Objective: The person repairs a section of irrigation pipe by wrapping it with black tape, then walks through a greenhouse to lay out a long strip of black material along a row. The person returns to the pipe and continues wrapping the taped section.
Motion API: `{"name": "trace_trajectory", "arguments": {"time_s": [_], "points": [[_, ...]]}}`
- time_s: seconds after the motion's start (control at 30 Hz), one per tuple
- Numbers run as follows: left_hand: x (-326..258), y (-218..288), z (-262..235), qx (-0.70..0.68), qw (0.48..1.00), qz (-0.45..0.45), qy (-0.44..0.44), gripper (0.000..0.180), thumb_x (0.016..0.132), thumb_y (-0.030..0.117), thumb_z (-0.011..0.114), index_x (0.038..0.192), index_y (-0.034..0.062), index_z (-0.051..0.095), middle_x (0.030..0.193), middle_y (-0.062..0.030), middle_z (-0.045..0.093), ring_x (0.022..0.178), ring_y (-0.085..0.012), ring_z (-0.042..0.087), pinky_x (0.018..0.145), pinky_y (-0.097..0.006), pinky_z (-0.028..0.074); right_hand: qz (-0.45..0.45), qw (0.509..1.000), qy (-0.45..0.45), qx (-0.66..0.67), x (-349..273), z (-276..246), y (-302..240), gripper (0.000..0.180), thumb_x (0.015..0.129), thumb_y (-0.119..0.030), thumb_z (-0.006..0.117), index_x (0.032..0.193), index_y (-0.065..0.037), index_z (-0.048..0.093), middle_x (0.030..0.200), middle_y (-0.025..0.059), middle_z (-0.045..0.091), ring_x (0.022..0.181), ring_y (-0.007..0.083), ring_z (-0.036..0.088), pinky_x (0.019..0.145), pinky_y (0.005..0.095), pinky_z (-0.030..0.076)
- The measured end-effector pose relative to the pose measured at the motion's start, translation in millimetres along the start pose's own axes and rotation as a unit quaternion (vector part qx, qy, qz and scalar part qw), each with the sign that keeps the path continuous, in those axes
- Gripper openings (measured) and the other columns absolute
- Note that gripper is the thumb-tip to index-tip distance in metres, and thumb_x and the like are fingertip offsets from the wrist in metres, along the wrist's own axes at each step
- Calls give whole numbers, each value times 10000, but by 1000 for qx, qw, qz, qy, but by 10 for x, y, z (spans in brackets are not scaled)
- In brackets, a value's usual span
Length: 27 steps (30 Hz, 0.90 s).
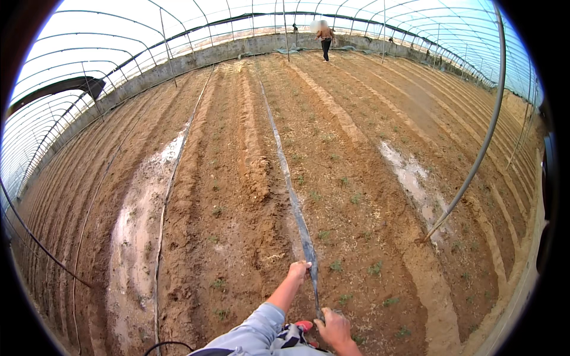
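Both hands grip the drip tape (295, 207) — left hand (298, 270) ahead, right hand (333, 328) nearer the body. Beside the tape lie puddles (138, 219).

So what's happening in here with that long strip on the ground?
Inside a plastic-covered greenhouse, a person grips a flat dark drip tape with both hands. The left hand holds it farther out, arm stretched forward; the right hand holds it close to the body. The tape runs straight up a soil ridge toward the far wall, where another person stands. Wet patches lie in furrows either side, and a thinner hose lies to the left.
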<state>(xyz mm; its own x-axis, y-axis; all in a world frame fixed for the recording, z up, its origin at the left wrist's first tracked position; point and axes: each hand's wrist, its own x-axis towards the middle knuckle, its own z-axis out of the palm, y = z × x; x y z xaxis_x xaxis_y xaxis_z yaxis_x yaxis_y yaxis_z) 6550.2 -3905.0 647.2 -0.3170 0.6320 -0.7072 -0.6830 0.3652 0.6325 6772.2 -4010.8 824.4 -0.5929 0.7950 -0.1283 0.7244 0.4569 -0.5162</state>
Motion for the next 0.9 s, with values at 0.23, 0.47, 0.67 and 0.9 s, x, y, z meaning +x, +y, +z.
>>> {"name": "trace_trajectory", "arguments": {"time_s": [0.23, 0.47, 0.67, 0.9], "points": [[-107, -40, 69, -102, 994, -27, -7, 122, 930, 171, 535, 853, 85, 575, 713, -24, 588, 596, -171, 559, 516, -311, 455, -12, 999, 0, 47, -127, -42, -7, 344, 773, -283, 684, 1009, -53, 584, 847, 171, 655, 812, 370, 634, 696, 461, 504], [-482, 200, 303, -86, 992, 56, 71, 402, 871, 474, 566, 801, 79, 594, 564, 23, 404, 496, -124, 395, 465, -286, 307, -86, 996, 19, 31, -296, 181, 157, 297, 905, -342, 511, 996, -68, 583, 843, 192, 645, 780, 390, 618, 693, 474, 488], [-579, 144, 353, -182, 962, -5, -204, 473, 976, 446, 333, 1213, 77, 510, 622, 16, 381, 479, -100, 306, 457, -259, 276, -74, 996, -29, 33, -393, 181, 185, 319, 895, -337, 529, 1056, -69, 588, 885, 180, 641, 798, 391, 612, 706, 471, 487], [-436, -47, 229, -312, 896, -35, -313, 635, 964, 562, 170, 1365, 127, 402, 740, -48, 471, 600, -165, 390, 533, -286, 345, -37, 995, 1, 93, -459, 111, 189, 411, 860, -308, 559, 1208, -89, 554, 927, 173, 628, 814, 393, 596, 706, 478, 480]]}}
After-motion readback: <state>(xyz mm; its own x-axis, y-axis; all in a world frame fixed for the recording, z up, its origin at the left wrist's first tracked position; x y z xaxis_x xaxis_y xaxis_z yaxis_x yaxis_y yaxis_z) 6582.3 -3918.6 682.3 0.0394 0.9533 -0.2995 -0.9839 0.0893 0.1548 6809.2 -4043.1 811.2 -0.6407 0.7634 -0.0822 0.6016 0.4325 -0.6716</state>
